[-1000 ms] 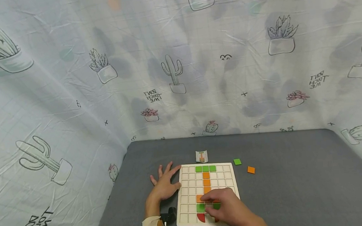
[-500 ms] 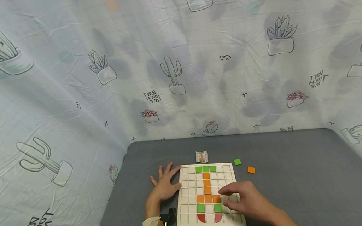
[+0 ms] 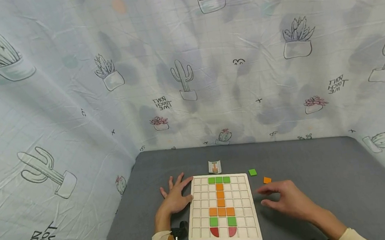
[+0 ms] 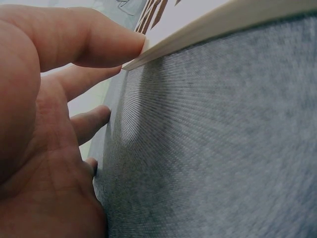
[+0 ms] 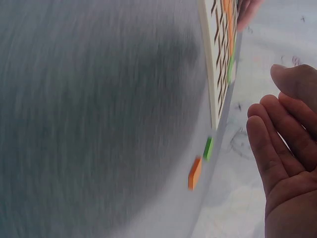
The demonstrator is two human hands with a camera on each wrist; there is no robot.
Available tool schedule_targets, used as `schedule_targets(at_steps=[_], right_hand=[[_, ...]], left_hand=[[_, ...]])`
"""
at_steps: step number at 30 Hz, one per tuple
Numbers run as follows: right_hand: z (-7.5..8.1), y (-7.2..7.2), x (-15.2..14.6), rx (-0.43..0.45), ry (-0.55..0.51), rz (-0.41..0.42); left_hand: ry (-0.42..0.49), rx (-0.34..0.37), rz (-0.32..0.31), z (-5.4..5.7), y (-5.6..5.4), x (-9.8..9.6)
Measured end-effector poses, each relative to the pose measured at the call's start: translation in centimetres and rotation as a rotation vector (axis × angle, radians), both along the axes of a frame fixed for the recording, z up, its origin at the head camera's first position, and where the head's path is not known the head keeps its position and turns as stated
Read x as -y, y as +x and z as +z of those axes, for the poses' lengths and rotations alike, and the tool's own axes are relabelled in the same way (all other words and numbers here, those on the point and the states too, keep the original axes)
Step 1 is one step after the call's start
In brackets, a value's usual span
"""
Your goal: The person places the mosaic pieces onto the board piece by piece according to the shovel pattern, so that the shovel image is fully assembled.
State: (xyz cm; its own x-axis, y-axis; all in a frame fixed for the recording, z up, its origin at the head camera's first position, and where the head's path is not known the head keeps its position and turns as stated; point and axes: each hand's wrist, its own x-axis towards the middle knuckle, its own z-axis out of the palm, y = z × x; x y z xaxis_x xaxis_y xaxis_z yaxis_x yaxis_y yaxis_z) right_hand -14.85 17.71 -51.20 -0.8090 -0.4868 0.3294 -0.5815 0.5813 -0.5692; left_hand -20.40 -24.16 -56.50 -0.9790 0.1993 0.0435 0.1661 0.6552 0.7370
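Observation:
A pale wooden grid board point(image 3: 199, 206) lies on the grey table. Green square tiles point(image 3: 219, 180) form a row at its far edge, and a column of orange tiles point(image 3: 220, 195) runs down to an orange row. Below sit two green tiles and two red quarter-round tiles point(image 3: 214, 232). My left hand point(image 3: 176, 198) spreads its fingers at the board's left side, thumb and forefinger touching the edge point(image 4: 198, 37). Off the board's right side, my right hand point(image 3: 287, 199) hovers with loosely bent fingers and nothing between them. Near its fingertips lies a loose orange tile point(image 3: 267, 180).
One loose green tile point(image 3: 252, 172) lies past the board's far right corner. Behind the board is a small printed card point(image 3: 214, 167) with a grid pattern. A cactus-print cloth point(image 3: 231, 94) hangs behind and beside the table point(image 3: 318, 170).
My right hand has moved off the board to the right, uncovering the orange row and the green and red tiles near the front. My left hand has stayed in place.

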Motion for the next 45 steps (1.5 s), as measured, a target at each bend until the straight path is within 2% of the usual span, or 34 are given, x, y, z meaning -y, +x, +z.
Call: schedule_targets(at_steps=[5,9,16,20,26,32,39,45], right_hand=[[0.3,-0.7,-1.8,-0.078,0.025,-0.061],[0.4,-1.5,-3.1,-0.065,0.027,-0.111],[0.3,-2.7,-4.4,0.008,0.057,-0.212],[-0.2,-3.2,-4.4,0.037,0.059,-0.243],[-1.2,-4.3,-4.0,0.064,0.066,-0.288],[-2.0,-5.1,-4.0,0.107,0.058,-0.296],[-2.6,-5.5,-3.9,0.124,0.056,-0.258],[-2.9,-5.7,-3.7,0.078,0.076,-0.242]], left_hand=[[0.0,0.032,-0.016,1.2,0.3,-0.1],[-0.029,0.058,-0.007,1.6,0.3,-0.2],[-0.012,0.05,-0.007,1.6,0.5,-0.3],[0.031,0.014,-0.019,1.3,0.5,-0.2],[0.022,0.008,-0.021,0.7,0.3,0.0],[-0.019,0.067,-0.01,1.5,0.4,-0.3],[-0.026,0.053,-0.02,1.6,0.5,-0.2],[-0.021,0.059,-0.018,1.8,0.6,-0.3]])
